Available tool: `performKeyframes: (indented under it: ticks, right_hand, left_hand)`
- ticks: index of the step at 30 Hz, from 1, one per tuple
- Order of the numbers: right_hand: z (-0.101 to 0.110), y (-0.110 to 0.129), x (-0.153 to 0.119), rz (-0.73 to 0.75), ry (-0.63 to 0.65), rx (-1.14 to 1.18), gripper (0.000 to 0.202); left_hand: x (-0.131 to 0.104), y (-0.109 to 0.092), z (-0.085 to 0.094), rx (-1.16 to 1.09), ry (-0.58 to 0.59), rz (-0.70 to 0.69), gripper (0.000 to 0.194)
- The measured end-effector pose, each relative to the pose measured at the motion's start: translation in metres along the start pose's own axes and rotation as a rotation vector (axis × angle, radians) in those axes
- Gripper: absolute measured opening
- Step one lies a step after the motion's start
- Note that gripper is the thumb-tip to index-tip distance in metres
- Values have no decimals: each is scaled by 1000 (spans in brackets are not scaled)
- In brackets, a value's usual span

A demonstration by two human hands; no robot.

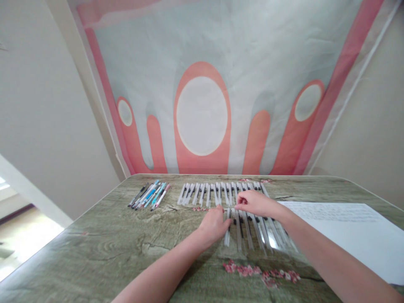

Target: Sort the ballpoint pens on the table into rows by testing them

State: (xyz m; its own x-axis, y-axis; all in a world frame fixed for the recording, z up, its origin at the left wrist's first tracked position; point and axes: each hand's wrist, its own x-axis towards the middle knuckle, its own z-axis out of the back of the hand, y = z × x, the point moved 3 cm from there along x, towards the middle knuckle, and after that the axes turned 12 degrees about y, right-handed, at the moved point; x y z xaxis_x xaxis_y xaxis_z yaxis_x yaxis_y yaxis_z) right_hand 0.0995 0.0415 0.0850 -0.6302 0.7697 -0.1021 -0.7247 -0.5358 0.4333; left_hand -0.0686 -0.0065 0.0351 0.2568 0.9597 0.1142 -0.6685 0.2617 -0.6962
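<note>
Slim clear plastic pens with black parts lie side by side in two rows on the table. My left hand point(214, 225) is at the left end of the front row, its fingers curled and thumb over the leftmost clear pen point(227, 239). Just right of it, my right hand point(254, 203) is closed in a pinch between the rows, above the tops of the front pens point(248, 233). Whatever sits in its fingertips is too small to make out. The back row of clear pens point(203, 194) runs behind both hands, its right part partly covered by my right hand.
Several coloured and dark pens point(150, 195) lie in a loose pile at the left. White paper point(350, 231) with handwriting lies on the right, partly under my right forearm. The wood-patterned tabletop point(104, 248) has printed pink flowers and ends at a patterned backdrop point(202, 164).
</note>
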Motion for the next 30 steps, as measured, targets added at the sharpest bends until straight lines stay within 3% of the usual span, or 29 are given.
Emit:
performKeyframes:
  ticks: [5, 8, 23, 27, 30]
  right_hand:
    - [4, -4, -1, -15, -3, -10, 25]
    - [5, -6, -1, -19, 0, -13, 26]
    - [8, -18, -1, -2, -38, 12, 24]
    - [12, -40, 4, -52, -95, 31, 23]
    - [16, -70, 8, -146, -232, 53, 24]
  left_hand:
    - [0, -12, 0, 233, 193, 46, 28]
    - [-1, -16, -1, 302, 240, 45, 30]
    - [0, -18, 4, 191, 244, 27, 34]
    - [5, -13, 11, 187, 230, 35, 32]
    - [12, -5, 21, 162, 214, 61, 32]
